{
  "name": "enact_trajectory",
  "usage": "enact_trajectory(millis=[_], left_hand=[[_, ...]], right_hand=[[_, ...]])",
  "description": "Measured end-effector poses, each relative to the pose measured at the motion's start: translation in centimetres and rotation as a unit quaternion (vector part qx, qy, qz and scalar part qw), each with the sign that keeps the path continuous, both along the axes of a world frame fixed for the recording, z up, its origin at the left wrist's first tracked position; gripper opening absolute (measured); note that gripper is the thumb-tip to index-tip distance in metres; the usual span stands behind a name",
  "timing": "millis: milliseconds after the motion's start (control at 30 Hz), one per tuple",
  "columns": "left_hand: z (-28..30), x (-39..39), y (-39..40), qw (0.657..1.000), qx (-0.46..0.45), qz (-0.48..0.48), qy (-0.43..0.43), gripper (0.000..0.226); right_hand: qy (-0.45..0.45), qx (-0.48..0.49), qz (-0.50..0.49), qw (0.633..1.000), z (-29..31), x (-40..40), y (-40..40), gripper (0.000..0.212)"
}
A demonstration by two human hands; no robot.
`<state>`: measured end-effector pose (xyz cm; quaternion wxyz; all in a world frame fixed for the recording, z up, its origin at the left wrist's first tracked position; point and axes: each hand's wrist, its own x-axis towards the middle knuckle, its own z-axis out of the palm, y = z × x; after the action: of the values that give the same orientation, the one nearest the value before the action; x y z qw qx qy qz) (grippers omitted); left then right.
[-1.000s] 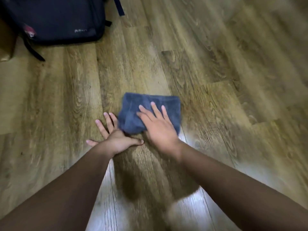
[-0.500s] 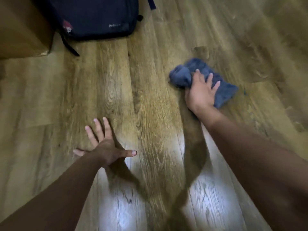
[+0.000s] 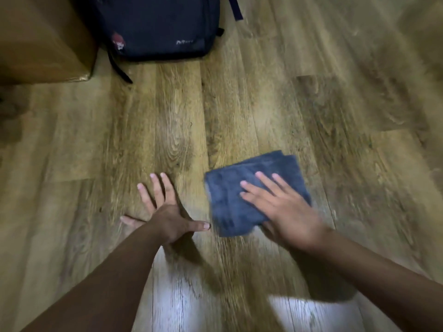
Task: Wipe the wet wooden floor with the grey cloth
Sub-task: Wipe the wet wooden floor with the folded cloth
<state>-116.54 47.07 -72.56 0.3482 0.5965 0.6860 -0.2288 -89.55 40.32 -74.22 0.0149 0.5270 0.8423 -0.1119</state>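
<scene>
my right hand (image 3: 285,212) flat, fingers straight, pressing folded grey cloth (image 3: 242,202) on brown wooden plank floor (image 3: 239,111); left hand (image 3: 165,212) splayed, empty, bracing just beside. risk: cloth bunches, slips from under palm, missing wet patches.

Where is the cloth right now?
The cloth lies flat on the floor, right of centre, under the right hand and just right of the left hand.

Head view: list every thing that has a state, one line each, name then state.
grey cloth: folded, flat on the floor, pressed under the right hand.
right hand: fingers straight, palm on the cloth, blurred.
left hand: fingers spread, flat on the bare floor beside the cloth.
wooden floor: glossy glare near the camera; wetness cannot be told.
backpack: lying on the floor, strap trailing.
cardboard box: on the floor, beside the backpack.
</scene>
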Motion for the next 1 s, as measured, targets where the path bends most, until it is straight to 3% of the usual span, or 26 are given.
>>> enact_trajectory(millis=[167, 367, 467, 567, 733, 867, 1000], left_hand=[[0.4, 0.0, 0.3, 1.0, -0.02, -0.002, -0.009, 0.17], [1.3, 0.5, 0.1, 1.0, -0.021, -0.008, -0.002, 0.167], [1.4, 0.7, 0.1, 1.0, -0.018, -0.001, 0.004, 0.168], [1.3, 0.5, 0.0, 1.0, -0.013, 0.004, 0.005, 0.17], [0.5, 0.0, 0.0, 1.0, 0.003, 0.012, -0.011, 0.177], [0.2, -0.4, 0.3, 1.0, -0.005, 0.004, -0.02, 0.177], [0.2, -0.3, 0.3, 1.0, -0.01, 0.006, -0.016, 0.175]], right_hand=[[-0.003, 0.003, -0.192, 0.981, 0.6, 5.3, 5.2, 0.064], [0.014, -0.002, -0.372, 0.928, 0.0, -2.3, 17.9, 0.056], [0.009, 0.006, -0.317, 0.948, -0.1, -7.7, 18.7, 0.063], [0.005, 0.02, -0.157, 0.987, -0.1, -10.5, 14.3, 0.065], [0.002, -0.008, -0.028, 1.0, 0.0, -6.3, 2.7, 0.065], [-0.003, -0.015, -0.116, 0.993, 0.7, 0.1, -1.0, 0.077], [0.034, -0.017, -0.272, 0.962, 0.8, 2.4, 4.8, 0.064]])
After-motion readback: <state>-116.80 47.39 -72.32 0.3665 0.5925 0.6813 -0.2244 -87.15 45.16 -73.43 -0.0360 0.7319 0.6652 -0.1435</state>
